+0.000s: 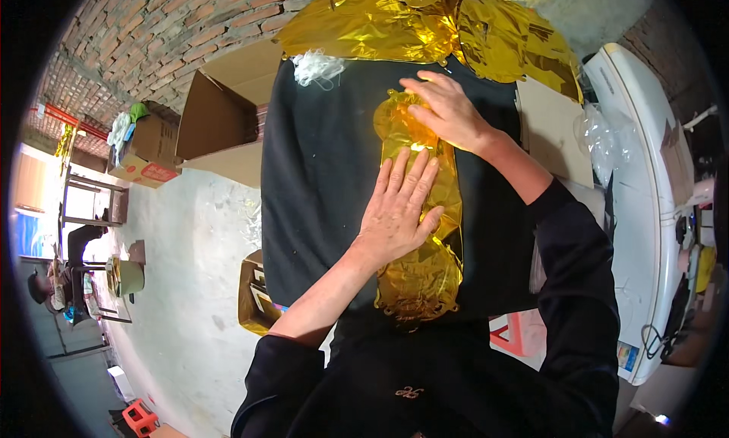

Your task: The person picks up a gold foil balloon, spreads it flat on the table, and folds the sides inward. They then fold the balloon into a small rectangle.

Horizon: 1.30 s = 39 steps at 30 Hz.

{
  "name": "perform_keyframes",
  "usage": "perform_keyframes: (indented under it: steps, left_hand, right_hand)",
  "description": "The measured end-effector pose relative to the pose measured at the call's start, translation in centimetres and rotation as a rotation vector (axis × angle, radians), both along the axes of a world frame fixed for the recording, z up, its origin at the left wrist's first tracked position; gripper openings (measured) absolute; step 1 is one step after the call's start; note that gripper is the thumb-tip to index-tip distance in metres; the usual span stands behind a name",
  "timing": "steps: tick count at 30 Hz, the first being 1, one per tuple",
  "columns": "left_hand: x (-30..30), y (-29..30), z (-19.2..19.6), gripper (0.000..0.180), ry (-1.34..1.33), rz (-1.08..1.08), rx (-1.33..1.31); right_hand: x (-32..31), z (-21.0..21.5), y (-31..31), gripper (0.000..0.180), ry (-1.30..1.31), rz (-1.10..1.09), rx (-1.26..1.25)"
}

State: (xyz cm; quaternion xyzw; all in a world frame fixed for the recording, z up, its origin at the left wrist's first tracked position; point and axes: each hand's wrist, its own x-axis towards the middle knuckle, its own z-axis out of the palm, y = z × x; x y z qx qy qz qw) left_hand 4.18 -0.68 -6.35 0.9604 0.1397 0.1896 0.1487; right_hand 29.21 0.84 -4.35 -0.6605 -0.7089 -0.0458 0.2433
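Observation:
A long, flat, uninflated gold foil balloon [421, 275] lies lengthwise on a table covered in black cloth [319, 187]. My left hand [399, 206] presses flat on its middle, fingers stretched out and palm down. Farther up, my right hand [452, 113] rests at the balloon's far right edge with its fingers spread; part of the foil there is hidden under it. Beyond both hands, a heap of shiny gold foil [364, 24] covers the table's far end and hangs over to the right. A tangle of white string [317, 67] sits at the far left of the cloth.
Open cardboard boxes [220, 119] stand left of the table, another carton [148, 153] behind them. A smaller box [254, 294] is by the near left edge. On the right are a clear plastic bag [604, 138] and a long white cabinet [645, 233]. Someone sits far left.

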Motion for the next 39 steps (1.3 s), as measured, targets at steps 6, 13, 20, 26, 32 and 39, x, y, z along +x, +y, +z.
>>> perform_keyframes:
  steps: [6,13,20,26,32,39]
  left_hand:
    - [0.0,-0.1,-0.2,0.071,0.052,0.0,0.021]
    - [0.1,-0.1,-0.2,0.07,0.09,0.002,0.056]
    - [0.1,0.0,-0.5,0.068,0.081,-0.007,0.073]
    - [0.2,-0.1,-0.5,0.067,0.106,0.003,0.115]
    - [0.2,-0.2,-0.2,0.067,0.102,0.008,0.112]
    - [0.3,-0.2,-0.2,0.068,0.105,0.008,0.123]
  right_hand:
    - [-3.7,0.8,1.7,0.042,-0.169,0.177,-0.182]
    - [-3.6,0.6,2.2,0.042,-0.062,0.16,-0.058]
    - [-1.6,1.7,1.3,0.046,0.247,0.175,-0.09]
    - [3.0,1.7,-3.8,0.029,0.381,-0.192,-0.115]
    - [2.5,-0.9,-5.8,0.018,0.531,-0.247,-0.199]
    - [0.4,0.7,-3.9,0.036,0.452,-0.404,-0.402]
